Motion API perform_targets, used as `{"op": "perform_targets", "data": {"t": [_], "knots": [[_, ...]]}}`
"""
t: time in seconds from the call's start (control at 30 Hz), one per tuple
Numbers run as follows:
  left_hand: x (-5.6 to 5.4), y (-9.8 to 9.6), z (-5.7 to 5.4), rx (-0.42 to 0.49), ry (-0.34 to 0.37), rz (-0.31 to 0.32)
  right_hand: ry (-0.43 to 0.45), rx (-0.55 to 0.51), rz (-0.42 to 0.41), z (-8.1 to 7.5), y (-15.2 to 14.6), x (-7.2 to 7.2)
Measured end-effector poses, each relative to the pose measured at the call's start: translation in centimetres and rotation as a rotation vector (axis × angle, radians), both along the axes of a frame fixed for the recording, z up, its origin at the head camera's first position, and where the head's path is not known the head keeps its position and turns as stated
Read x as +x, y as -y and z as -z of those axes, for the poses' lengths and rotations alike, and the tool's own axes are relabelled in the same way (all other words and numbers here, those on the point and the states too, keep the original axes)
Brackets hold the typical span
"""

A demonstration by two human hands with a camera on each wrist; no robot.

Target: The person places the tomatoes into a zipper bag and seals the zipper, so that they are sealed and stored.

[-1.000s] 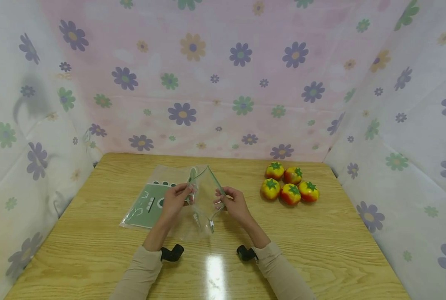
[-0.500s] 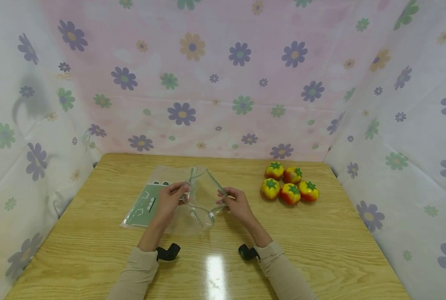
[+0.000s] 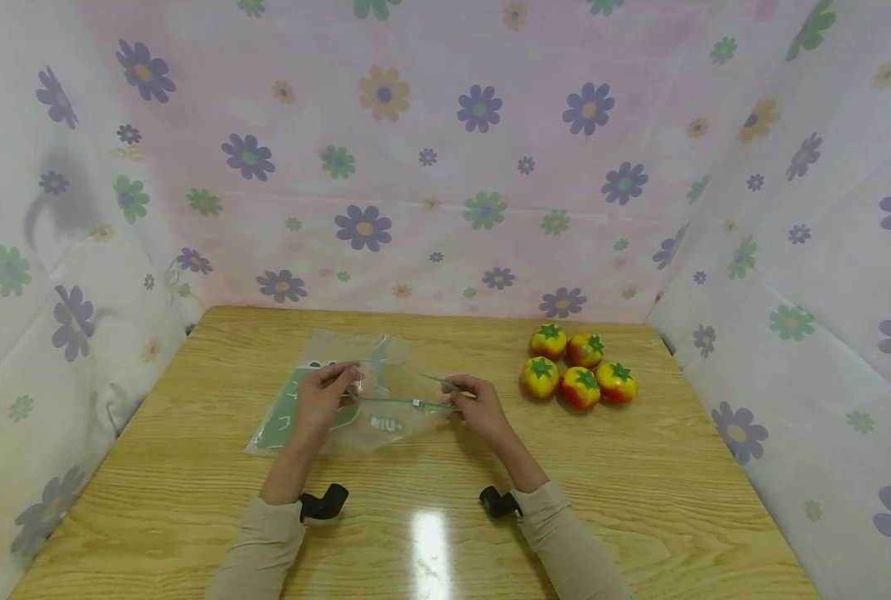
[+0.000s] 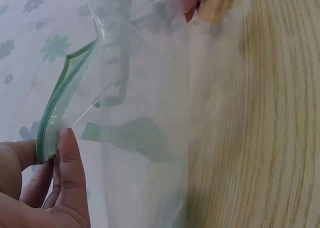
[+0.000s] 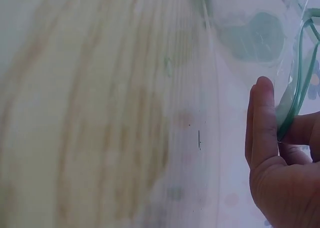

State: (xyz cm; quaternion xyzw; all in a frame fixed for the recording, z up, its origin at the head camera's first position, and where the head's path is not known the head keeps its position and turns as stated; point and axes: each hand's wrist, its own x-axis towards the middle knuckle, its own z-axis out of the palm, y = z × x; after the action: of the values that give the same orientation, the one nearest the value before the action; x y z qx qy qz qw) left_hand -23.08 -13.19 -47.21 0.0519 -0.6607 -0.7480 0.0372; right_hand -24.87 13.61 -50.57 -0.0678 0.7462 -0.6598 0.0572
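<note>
A clear zip bag (image 3: pixel 387 427) with green edging along its mouth is stretched between both hands, held above the table. My left hand (image 3: pixel 317 406) pinches the left end of the mouth between thumb and fingers. At the right end, my right hand (image 3: pixel 483 410) pinches the green-edged rim. A small white slider (image 3: pixel 418 403) sits on the near edge of the mouth. In the left wrist view the green zip strip (image 4: pixel 50 110) runs into the left fingertips. Behind my left hand, a flat clear bag with a green cartoon print (image 3: pixel 280 417) lies on the table, partly covered.
Several red-and-yellow toy fruits with green leafy tops (image 3: pixel 582 387), tomato-like, are clustered at the table's back right. The wooden table (image 3: pixel 640 517) meets flower-printed cloth (image 3: pixel 445 192) at the back and sides. Black wrist cameras (image 3: pixel 325 502) stick out inward from both sleeves.
My left hand has moved left and slightly toward me, while the right has shifted slightly right. The bag's mouth has gone from a tall diamond to a wider, flatter shape.
</note>
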Motion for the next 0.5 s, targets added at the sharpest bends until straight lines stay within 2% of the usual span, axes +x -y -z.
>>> {"op": "perform_targets", "data": {"t": [0.33,0.5], "knots": [[0.0,1.3,-0.4,-0.023,-0.002,-0.032,0.039,-0.007,-0.039,-1.6,-0.3,0.0],[0.1,1.6,-0.5,-0.043,-0.006,-0.026,0.036,-0.029,-0.016,-0.9,-0.3,-0.3]]}}
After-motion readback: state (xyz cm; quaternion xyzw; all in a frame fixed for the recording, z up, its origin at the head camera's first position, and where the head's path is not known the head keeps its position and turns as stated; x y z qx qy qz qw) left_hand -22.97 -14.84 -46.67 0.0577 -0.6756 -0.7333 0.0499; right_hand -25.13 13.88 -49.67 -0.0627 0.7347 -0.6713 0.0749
